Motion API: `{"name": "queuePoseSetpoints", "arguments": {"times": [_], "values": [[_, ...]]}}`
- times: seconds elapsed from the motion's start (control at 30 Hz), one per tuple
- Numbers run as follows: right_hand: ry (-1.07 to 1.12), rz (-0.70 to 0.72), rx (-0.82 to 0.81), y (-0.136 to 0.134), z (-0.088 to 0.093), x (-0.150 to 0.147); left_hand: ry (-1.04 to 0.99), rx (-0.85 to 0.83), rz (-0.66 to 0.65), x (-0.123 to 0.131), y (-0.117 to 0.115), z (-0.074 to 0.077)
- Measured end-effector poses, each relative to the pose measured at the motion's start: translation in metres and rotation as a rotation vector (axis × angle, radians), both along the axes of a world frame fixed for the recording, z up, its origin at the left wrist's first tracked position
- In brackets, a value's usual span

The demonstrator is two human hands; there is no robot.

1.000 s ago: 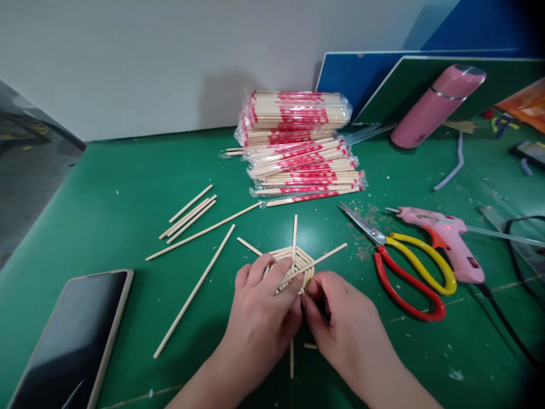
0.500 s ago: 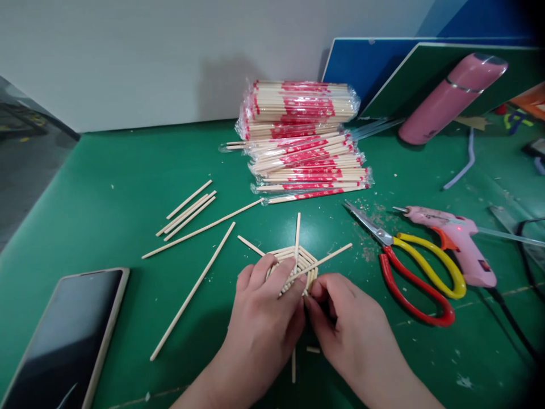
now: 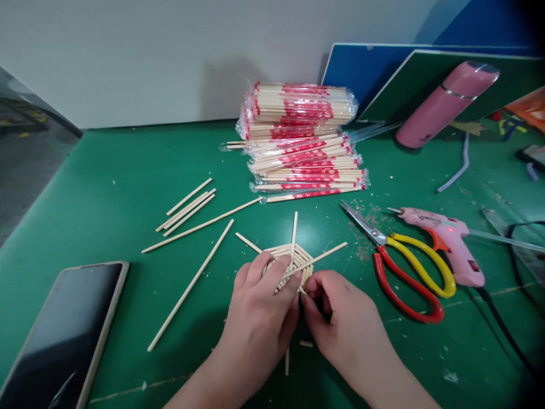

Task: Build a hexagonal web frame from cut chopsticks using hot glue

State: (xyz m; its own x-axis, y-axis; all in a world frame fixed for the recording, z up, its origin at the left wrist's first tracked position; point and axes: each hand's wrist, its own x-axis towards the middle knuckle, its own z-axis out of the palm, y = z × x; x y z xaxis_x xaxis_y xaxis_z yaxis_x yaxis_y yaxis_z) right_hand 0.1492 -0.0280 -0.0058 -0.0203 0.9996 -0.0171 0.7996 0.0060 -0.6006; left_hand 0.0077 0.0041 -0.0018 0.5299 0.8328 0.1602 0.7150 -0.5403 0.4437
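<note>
Web (image 3: 305, 262): sticks, between the hands, over the table (image 3: 114, 204). Left hand (image 3: 258, 307): fingers bent, holding web. Right hand (image 3: 347, 315): thumb and forefinger nearly together at web's edge; contents hidden. Advised: web steady, pinch close to joint.

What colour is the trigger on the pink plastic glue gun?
The trigger is orange; head view shows it.

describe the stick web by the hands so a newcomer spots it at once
On the green table, look nearer than the wrapped sticks. There the left hand lies over part of the web, and the right hand is at its near right edge. Unlike the loose sticks to its left, its sticks cross and form nested rings.
</note>
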Motion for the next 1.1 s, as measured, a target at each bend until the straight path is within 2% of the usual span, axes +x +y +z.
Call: {"name": "queuePoseSetpoints", "arguments": {"times": [0.73,0.97,1.1], "values": [[0.017,-0.001,-0.008,0.0,0.004,-0.001,-0.042,0.013,0.036,0.0,0.0,-0.003],[0.022,0.006,0.011,0.0,0.007,-0.002,0.01,-0.056,-0.158,-0.012,0.01,0.009],[0.007,0.022,0.058,0.0,0.006,-0.002,-0.002,-0.07,-0.183,-0.017,0.009,0.01]]}}
